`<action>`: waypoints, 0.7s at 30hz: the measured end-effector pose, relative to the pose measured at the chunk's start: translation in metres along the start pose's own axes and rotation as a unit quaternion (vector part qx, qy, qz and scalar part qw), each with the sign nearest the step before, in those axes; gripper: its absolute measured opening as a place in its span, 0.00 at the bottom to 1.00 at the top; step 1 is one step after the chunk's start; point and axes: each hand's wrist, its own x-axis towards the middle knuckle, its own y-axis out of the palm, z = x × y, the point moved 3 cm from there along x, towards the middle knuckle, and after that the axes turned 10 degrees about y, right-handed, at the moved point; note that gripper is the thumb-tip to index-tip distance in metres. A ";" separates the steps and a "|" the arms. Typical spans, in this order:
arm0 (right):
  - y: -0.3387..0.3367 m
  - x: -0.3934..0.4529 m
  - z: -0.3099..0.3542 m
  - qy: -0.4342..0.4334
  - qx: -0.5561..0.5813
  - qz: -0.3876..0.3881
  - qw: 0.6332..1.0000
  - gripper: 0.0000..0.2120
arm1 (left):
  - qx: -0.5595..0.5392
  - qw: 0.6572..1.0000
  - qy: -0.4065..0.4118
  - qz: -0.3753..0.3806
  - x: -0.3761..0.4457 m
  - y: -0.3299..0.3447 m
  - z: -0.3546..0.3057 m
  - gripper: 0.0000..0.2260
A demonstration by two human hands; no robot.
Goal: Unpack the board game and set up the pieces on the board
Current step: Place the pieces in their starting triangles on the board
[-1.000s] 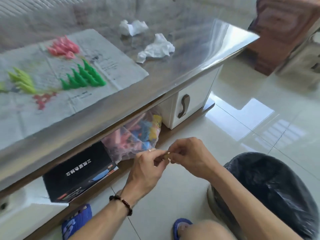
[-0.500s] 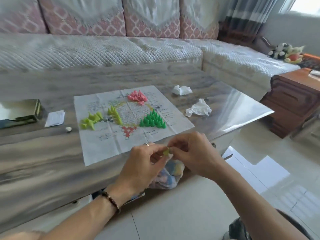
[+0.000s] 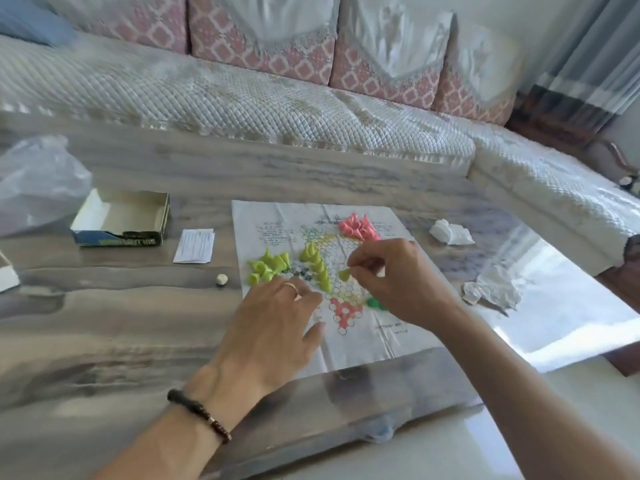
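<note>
A paper game board (image 3: 360,344) lies flat on the grey table (image 3: 114,317). Pink cone pieces (image 3: 358,226) stand at its far corner. Yellow-green cones stand in a row (image 3: 317,266) near the middle and in a loose heap (image 3: 266,268) at the left edge. Green cones (image 3: 375,303) are mostly hidden under my right wrist. My right hand (image 3: 391,275) pinches one yellow-green cone (image 3: 344,274) just above the board's centre. My left hand (image 3: 273,327) rests flat on the board's near left part, fingers spread, holding nothing.
An open game box (image 3: 121,220) sits at the far left beside a clear plastic bag (image 3: 38,181). A folded leaflet (image 3: 194,245) and a small white die (image 3: 221,279) lie left of the board. Two crumpled papers (image 3: 450,233) (image 3: 495,289) lie to the right. A sofa runs behind.
My view rose from the floor to the tabletop. Both hands moved from below the table edge onto the board; my right hand carries the yellow-green cone, and my left hand let go and lies flat.
</note>
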 end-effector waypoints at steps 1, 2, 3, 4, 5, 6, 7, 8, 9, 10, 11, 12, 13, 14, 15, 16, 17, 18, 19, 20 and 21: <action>0.001 0.009 0.001 -0.002 -0.003 -0.003 1.000 0.07 | 0.011 1.000 0.004 0.008 0.005 0.000 0.002 0.16; 0.003 0.019 0.002 -0.005 -0.008 -0.003 1.000 0.07 | 0.022 1.000 0.008 0.017 0.008 0.001 0.004 0.15; 0.005 0.027 0.003 -0.011 -0.017 0.000 1.000 0.07 | 0.032 0.999 0.012 0.021 0.008 0.002 0.006 0.15; 0.007 0.035 0.005 -0.019 -0.028 0.006 0.999 0.06 | 0.042 0.999 0.018 0.023 0.008 0.005 0.008 0.15; 0.010 0.043 0.006 -0.027 -0.040 0.013 0.999 0.06 | 0.045 0.998 0.019 0.029 0.007 0.006 0.009 0.16; 0.014 0.050 0.009 -0.037 -0.051 0.017 0.998 0.06 | 0.044 0.998 0.017 0.039 0.006 0.006 0.011 0.17; 0.018 0.057 0.011 -0.046 -0.061 0.018 0.997 0.05 | 0.044 0.998 0.015 0.050 0.006 0.007 0.014 0.19; 0.022 0.064 0.014 -0.053 -0.070 0.020 0.996 0.05 | 0.048 0.997 0.014 0.058 0.005 0.009 0.016 0.19; 0.027 0.069 0.015 -0.057 -0.076 0.022 0.995 0.05 | 0.054 0.996 0.013 0.071 0.005 0.010 0.019 0.19; 0.032 0.074 0.017 -0.060 -0.082 0.025 0.995 0.05 | 0.057 0.995 0.013 0.084 0.004 0.011 0.021 0.19; 0.038 0.077 0.017 -0.064 -0.088 0.030 0.994 0.05 | 0.056 0.994 0.015 0.090 0.002 0.012 0.024 0.18; 0.042 0.080 0.017 -0.068 -0.096 0.036 0.992 0.06 | 0.054 0.994 0.018 0.092 0.000 0.013 0.027 0.18; 0.047 0.081 0.017 -0.072 -0.104 0.044 0.991 0.06 | 0.051 0.994 0.019 0.094 -0.002 0.013 0.029 0.19; 0.051 0.082 0.017 -0.075 -0.112 0.049 0.990 0.07 | 0.051 0.994 0.020 0.097 -0.003 0.014 0.031 0.19; 0.054 0.083 0.016 -0.079 -0.119 0.050 0.989 0.07 | 0.053 0.994 0.022 0.098 -0.004 0.015 0.032 0.19; 0.057 0.083 0.015 -0.084 -0.125 0.049 0.987 0.07 | 0.053 0.994 0.025 0.096 -0.006 0.017 0.033 0.19; 0.059 0.084 0.014 -0.089 -0.131 0.047 0.986 0.07 | 0.049 0.994 0.026 0.095 -0.007 0.017 0.034 0.19; 0.062 0.084 0.013 -0.092 -0.134 0.047 0.986 0.07 | 0.043 0.994 0.026 0.096 -0.008 0.018 0.034 0.19; 0.064 0.084 0.013 -0.094 -0.135 0.050 0.985 0.07 | 0.036 0.994 0.026 0.097 -0.008 0.018 0.034 0.19; 0.066 0.084 0.012 -0.095 -0.134 0.054 0.985 0.06 | 0.032 0.995 0.027 0.095 -0.008 0.018 0.034 0.18; 0.068 0.084 0.012 -0.096 -0.134 0.056 0.985 0.07 | 0.029 0.995 0.028 0.095 -0.008 0.017 0.034 0.18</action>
